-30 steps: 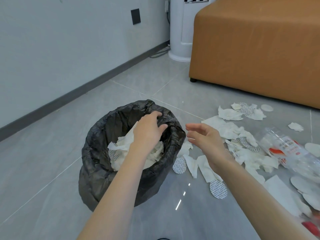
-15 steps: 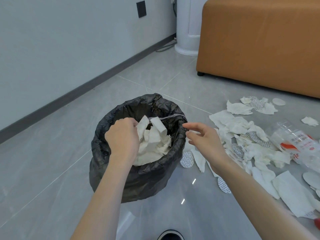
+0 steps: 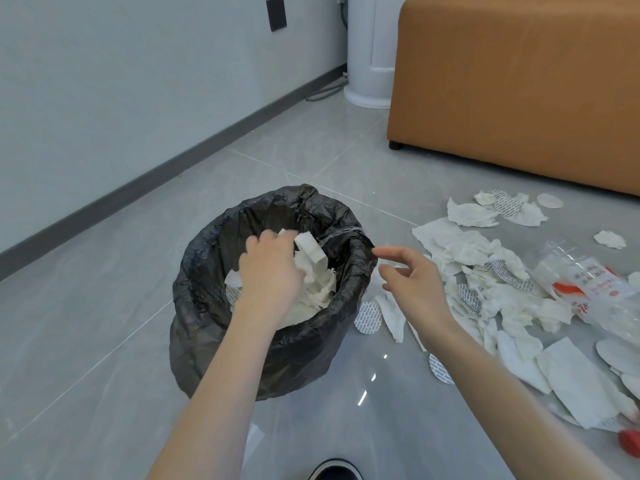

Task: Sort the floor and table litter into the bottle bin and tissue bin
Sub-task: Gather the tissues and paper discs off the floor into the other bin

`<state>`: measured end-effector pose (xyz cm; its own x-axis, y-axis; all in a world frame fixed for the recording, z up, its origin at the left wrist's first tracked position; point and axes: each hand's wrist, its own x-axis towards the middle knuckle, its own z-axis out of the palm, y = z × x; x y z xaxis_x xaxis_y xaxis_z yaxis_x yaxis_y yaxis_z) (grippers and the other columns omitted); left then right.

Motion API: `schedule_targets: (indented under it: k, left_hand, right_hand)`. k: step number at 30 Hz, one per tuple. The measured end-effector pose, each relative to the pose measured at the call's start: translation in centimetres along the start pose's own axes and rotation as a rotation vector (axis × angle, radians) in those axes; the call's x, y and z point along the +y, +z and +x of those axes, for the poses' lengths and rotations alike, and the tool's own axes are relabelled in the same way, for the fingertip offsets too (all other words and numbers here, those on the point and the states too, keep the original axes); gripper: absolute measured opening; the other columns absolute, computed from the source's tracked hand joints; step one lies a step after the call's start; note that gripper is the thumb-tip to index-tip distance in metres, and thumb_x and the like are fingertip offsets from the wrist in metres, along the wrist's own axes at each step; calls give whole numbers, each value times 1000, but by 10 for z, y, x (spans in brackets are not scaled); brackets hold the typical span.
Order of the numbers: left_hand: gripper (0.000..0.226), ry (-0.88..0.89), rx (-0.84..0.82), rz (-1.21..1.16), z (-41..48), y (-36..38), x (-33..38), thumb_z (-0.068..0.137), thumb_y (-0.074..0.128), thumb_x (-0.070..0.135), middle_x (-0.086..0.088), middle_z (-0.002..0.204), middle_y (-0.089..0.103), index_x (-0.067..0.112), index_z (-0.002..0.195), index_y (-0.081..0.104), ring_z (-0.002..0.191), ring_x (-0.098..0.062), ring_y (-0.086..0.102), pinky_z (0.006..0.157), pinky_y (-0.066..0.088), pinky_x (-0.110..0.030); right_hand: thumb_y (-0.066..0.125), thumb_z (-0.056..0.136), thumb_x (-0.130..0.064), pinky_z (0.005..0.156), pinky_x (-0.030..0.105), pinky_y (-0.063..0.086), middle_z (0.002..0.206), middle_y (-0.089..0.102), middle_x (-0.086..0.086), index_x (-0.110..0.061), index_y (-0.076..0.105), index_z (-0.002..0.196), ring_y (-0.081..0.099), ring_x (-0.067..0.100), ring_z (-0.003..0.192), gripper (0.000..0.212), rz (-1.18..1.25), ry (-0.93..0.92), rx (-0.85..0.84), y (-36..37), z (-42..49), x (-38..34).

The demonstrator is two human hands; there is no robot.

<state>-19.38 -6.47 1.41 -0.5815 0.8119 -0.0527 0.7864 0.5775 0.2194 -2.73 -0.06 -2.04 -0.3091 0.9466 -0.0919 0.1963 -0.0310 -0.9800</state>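
Note:
A bin lined with a black bag (image 3: 214, 306) stands on the floor, partly filled with white tissues (image 3: 318, 289). My left hand (image 3: 270, 271) is inside its mouth, fingers curled over a wad of tissues, and a folded piece (image 3: 311, 252) sticks out past them. Holding nothing, my right hand (image 3: 412, 282) hovers just right of the rim with its fingers relaxed. More crumpled tissues (image 3: 467, 251) and round foil seals (image 3: 369, 318) lie scattered on the floor to the right. Among them lies a clear plastic bottle (image 3: 588, 282) with a red and white label.
An orange ottoman (image 3: 519, 81) stands at the back right, with a white cylindrical appliance (image 3: 369, 50) beside it. The grey wall and dark skirting (image 3: 173, 164) run along the left. A red cap (image 3: 630, 441) lies at the right edge and my shoe tip (image 3: 334, 471) shows at the bottom.
My left hand has shifted right across the bin's mouth with the tissues. My right hand has stayed beside the rim. The view has moved closer to the bin.

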Motion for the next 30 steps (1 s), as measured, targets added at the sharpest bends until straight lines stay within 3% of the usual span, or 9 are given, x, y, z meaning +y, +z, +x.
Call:
schedule_targets:
  k: [5, 13, 18, 22, 25, 26, 28, 30]
  left_hand:
    - [37, 250, 185, -222, 18, -1, 51, 90, 58, 35, -2, 115, 55, 26, 126, 54, 110, -23, 49, 82, 46, -37]
    - [17, 272, 202, -22, 34, 7, 62, 94, 54, 26, -7, 111, 53, 14, 103, 62, 102, -28, 53, 75, 43, -37]
    - [10, 282, 216, -290, 33, 2, 45, 93, 55, 22, 0, 98, 62, 18, 94, 64, 89, -21, 58, 78, 50, -39]
    - [7, 341, 278, -604, 25, -19, 46, 91, 59, 23, 8, 84, 64, 19, 90, 64, 74, -7, 56, 73, 46, -24]
    - [4, 325, 235, -850, 21, -34, 46, 90, 61, 21, 11, 78, 62, 21, 88, 64, 66, -9, 56, 69, 49, -30]
    - [4, 318, 212, -919, 20, -38, 47, 90, 61, 20, 10, 78, 63, 19, 89, 64, 67, -10, 56, 70, 51, -34]
    - [5, 304, 168, -1032, 16, -44, 47, 90, 62, 18, 5, 81, 64, 15, 91, 65, 69, -10, 58, 71, 53, -33]
    - [4, 290, 135, -1114, 14, -47, 46, 91, 60, 18, 3, 86, 67, 16, 91, 64, 72, -8, 59, 72, 53, -25]
  right_hand:
    - [50, 88, -2, 90, 40, 53, 104, 63, -20, -27, 65, 99, 60, 0, 87, 32, 2, 30, 47, -11, 1, 10]
    - [51, 88, -2, 95, 44, 50, 109, 63, -15, -27, 65, 99, 60, 4, 98, 31, 25, 66, 72, -20, 6, 19]
    - [51, 88, -4, 92, 38, 51, 114, 60, -16, -27, 62, 106, 61, 9, 93, 32, -25, 40, 64, -19, 10, 17]
    - [52, 90, -7, 72, 18, 47, 126, 48, -10, -29, 54, 124, 60, 12, 77, 41, -140, -56, 24, -15, 24, 3]
    - [56, 90, -13, 96, 25, 42, 134, 43, -4, -35, 50, 131, 57, 17, 109, 48, -260, -106, -34, -8, 38, -5]
    - [57, 90, -14, 101, 21, 35, 136, 44, -3, -34, 50, 132, 49, 14, 121, 48, -307, -124, -65, -5, 43, -5]
    - [61, 89, -18, 91, 7, 26, 136, 48, -1, -31, 57, 127, 43, 10, 126, 41, -396, -155, -120, 0, 50, -4]
    - [64, 88, -24, 92, 11, 31, 130, 54, 1, -31, 65, 114, 49, 10, 121, 27, -443, -171, -144, 5, 55, 1]
